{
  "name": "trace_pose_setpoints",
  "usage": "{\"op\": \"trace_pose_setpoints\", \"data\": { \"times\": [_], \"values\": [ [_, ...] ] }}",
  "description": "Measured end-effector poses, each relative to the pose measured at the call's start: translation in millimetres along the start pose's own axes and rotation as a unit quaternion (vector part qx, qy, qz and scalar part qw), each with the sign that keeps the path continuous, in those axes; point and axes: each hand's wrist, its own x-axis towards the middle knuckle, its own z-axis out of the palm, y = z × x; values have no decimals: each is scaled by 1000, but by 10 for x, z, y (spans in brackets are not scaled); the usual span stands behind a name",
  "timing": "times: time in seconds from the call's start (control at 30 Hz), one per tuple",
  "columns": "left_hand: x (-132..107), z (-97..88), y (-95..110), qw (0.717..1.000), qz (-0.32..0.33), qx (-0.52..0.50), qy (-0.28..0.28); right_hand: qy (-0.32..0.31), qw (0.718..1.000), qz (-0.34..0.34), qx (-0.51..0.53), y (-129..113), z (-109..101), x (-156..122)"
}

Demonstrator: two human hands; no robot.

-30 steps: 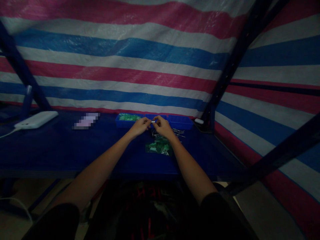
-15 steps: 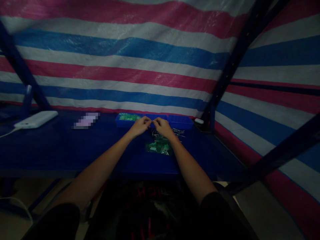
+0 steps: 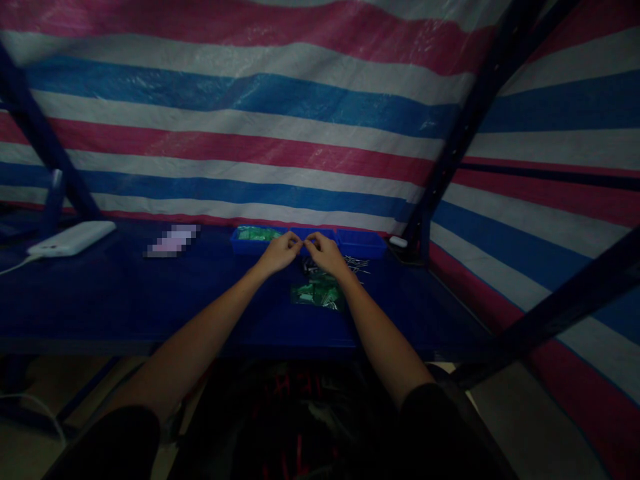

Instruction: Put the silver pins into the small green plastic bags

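The left hand (image 3: 283,252) and right hand (image 3: 325,253) are nearly meeting at the fingertips; the white piece visible between them a second ago is no longer showing, so whether they are gripping it cannot be told. Close fingertip work is apparently continuing. From the hands, a green-filled bag (image 3: 320,293) is lying toward half past five on the table (image 3: 260,320), thin metal pieces (image 3: 357,265) toward four.

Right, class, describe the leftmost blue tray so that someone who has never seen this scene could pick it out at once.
Find the blue table in front of the striped sheet, then the row of three blue trays along its back edge. The leftmost tray is the one, partly behind the left hand. Unlike its neighbours, it shows green packaging inside.
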Motion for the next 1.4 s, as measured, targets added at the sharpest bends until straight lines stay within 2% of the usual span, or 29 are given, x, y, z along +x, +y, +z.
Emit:
{"op": "trace_pose_setpoints", "data": {
  "times": [0.23, 0.43, 0.83, 1.23, 1.4],
  "values": [
    [-7, -15, 31, 1000, -16, 7, -1, -18, 999, -26, 10, -2, -7, -13],
    [-3, -7, 26, 1000, -18, 9, 1, -7, 1000, -30, 0, 22, 19, 14],
    [24, -1, -28, 999, 23, -22, 0, -3, 999, -38, -33, 8, 31, 17],
    [15, -24, 8, 998, 23, -57, 6, 12, 1000, -17, 17, -31, 19, -30],
    [27, -35, 15, 996, 10, -85, -16, 12, 999, -16, 32, -55, 39, -60]
  ]
}}
